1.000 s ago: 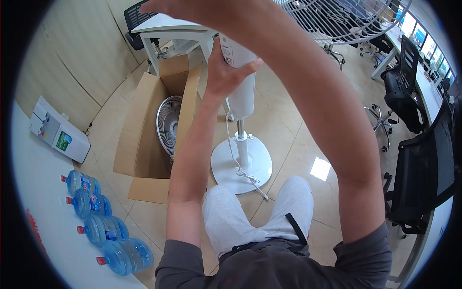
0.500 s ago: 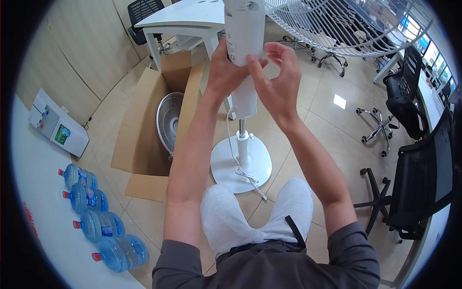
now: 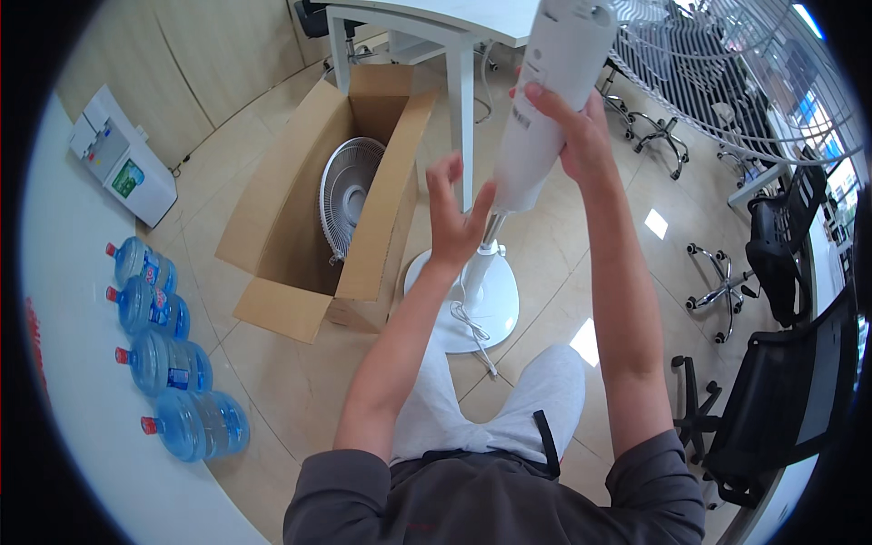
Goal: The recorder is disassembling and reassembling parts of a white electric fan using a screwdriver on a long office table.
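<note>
A white pedestal fan leans right, its thick upper body (image 3: 536, 127) in front of me. My right hand (image 3: 586, 136) is wrapped round the right side of that body, thumb across its front. Lower down and to the left, my left hand (image 3: 459, 213) is open, fingers and thumb apart, close beside the lower end of the body; whether it touches cannot be told. The wire cage (image 3: 727, 73) of the fan spreads at the upper right. A metal pole runs down to the rounded white base (image 3: 498, 304) on the floor, where a bundled white cord (image 3: 470, 329) lies.
An open cardboard box (image 3: 282, 313) stands left, holding a round fan grille (image 3: 341, 195). A white desk (image 3: 445, 23) is beyond it. Several blue water bottles (image 3: 204, 425) and a white dispenser (image 3: 132, 168) line the left wall. Black office chairs (image 3: 772, 391) stand right.
My left hand has let go of the fan body and dropped lower with fingers spread. The right hand has closed round the body, which now tilts to the right. The view has shifted.
</note>
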`<state>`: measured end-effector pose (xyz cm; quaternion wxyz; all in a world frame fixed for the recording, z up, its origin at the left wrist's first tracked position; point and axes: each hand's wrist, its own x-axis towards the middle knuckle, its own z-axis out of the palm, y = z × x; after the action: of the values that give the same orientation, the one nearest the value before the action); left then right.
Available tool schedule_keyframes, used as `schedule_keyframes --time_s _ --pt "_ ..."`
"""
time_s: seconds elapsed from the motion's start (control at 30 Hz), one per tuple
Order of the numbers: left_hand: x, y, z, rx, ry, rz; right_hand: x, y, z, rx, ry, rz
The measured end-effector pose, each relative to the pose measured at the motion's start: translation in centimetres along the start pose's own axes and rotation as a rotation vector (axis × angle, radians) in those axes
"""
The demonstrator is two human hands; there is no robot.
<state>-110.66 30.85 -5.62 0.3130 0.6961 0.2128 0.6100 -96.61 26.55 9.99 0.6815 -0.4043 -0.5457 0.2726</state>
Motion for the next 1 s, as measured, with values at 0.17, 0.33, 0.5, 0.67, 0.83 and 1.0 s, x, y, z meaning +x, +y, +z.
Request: schedule_keyframes --time_s 0.17,0.33,0.5,0.67,0.83,1.0 --pt "-7.5 -4.5 -1.6 -0.099 -0.364 -0.437 0.6 0.7 -0.4 -0.056 0.034 -0.004" --pt "-9.6 -2.2 -2.0 -0.296 -0.406 -0.556 0.5 0.8 -1.2 -0.049 0.042 -0.015" --pt "-9.7 -1.5 -4.3 0.121 -0.260 -0.263 0.6 0.6 -0.1 0.038 0.015 -0.007" --pt "-6.0 2.0 -11.9 0.329 -0.067 -0.137 0.7 1.0 -1.9 -0.004 0.053 -0.003" --pt "0.6 -0.3 -23.1 0.414 0.157 -0.018 0.5 0.5 -5.1 -0.042 -0.050 0.024" --pt "4.2 -6.8 -30.0 0.546 -0.111 -0.397 -0.5 -1.3 -7.7 -0.027 -0.055 0.042"
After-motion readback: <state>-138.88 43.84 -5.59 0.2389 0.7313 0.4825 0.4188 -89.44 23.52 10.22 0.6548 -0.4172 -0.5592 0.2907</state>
